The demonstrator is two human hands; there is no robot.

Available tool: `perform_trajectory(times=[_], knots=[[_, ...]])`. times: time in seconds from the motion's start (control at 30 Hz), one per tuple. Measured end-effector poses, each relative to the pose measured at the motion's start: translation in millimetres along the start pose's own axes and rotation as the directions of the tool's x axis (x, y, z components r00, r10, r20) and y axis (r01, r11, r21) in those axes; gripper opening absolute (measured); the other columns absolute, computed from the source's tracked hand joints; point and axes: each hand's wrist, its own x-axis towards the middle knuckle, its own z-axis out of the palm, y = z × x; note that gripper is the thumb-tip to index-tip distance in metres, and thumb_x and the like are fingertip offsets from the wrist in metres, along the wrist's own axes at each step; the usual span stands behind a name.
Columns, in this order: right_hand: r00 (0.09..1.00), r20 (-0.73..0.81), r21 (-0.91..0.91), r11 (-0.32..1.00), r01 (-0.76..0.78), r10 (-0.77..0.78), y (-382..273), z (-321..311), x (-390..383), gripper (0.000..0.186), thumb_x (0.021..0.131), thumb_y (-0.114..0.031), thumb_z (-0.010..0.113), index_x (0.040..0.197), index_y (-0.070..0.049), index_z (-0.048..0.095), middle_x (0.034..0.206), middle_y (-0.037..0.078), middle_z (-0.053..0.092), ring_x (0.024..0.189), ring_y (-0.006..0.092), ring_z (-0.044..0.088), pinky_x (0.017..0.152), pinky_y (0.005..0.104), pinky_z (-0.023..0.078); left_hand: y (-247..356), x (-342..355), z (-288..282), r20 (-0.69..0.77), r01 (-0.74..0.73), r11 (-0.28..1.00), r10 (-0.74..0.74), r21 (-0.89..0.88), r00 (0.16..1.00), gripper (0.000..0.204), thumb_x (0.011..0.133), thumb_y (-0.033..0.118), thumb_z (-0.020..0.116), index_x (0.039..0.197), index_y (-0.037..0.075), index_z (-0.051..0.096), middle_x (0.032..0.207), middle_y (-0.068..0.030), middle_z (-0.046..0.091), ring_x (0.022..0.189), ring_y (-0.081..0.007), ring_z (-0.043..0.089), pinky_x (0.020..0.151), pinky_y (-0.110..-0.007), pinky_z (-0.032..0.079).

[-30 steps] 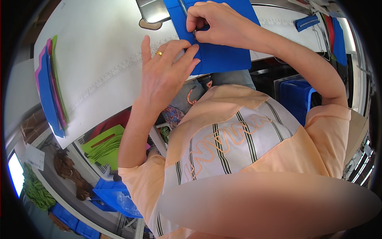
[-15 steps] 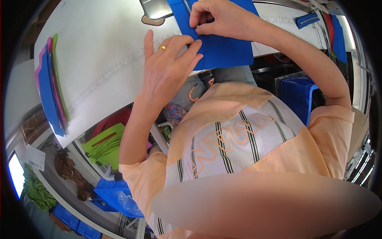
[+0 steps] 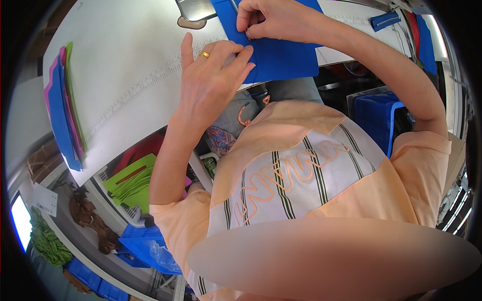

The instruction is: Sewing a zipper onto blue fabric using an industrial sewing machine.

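Note:
A blue fabric piece (image 3: 288,62) lies on the white table at its near edge, with a zipper (image 3: 234,5) running down its upper left part. My right hand (image 3: 273,20) is closed in a pinch at the lower end of this zipper, on what looks like the zipper pull, mostly hidden by the fingers. Just left of it, my left hand (image 3: 213,67), a gold ring on one finger, rests its fingertips on the fabric's left edge. Its fingers are stretched out and the little finger is lifted away. A thin dark thread shows on the fabric below the fingertips.
Ruler markings run across the white table (image 3: 115,65). A metal plate (image 3: 198,9) lies beyond my left hand. Pink, blue and green fabric pieces (image 3: 65,110) hang over the left edge. A small blue zippered piece (image 3: 385,21) lies far right. A blue bin (image 3: 374,118) stands below, right.
Both hands have shifted slightly away from me, and the blue fabric's near edge has moved the same way. The right hand's pinch and the left hand's spread fingers look the same.

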Motion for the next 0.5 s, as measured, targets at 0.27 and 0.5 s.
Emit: perform_trajectory(times=[0.27,0.5], knots=[[0.997,0.049,-0.023,0.998,0.061,-0.06,-4,-6,-1,0.016,0.071,-0.007,0.065,0.084,0.002,0.068,0.078,0.016,0.069,0.073,0.0243,0.067,0.068,0.0342,0.052,-2,0,2,-0.004,-0.013,1.0,0.013,0.008,1.0,0.021,0.076,0.019,0.076,0.095,0.012,0.07,0.093,0.0041,0.058,0.08,-0.0162,0.06,0.106,-0.052,0.026],[0.999,-0.007,-0.15,0.987,0.052,-0.054,-4,2,2,0.019,0.069,-0.009,0.065,0.084,0.003,0.068,0.079,0.018,0.068,0.074,0.0288,0.067,0.068,0.0366,0.052,-2,2,1,-0.006,-0.018,1.0,0.018,0.023,1.0,0.023,0.076,0.02,0.076,0.098,0.013,0.07,0.093,0.0043,0.057,0.081,-0.0169,0.06,0.105,-0.053,0.027]])
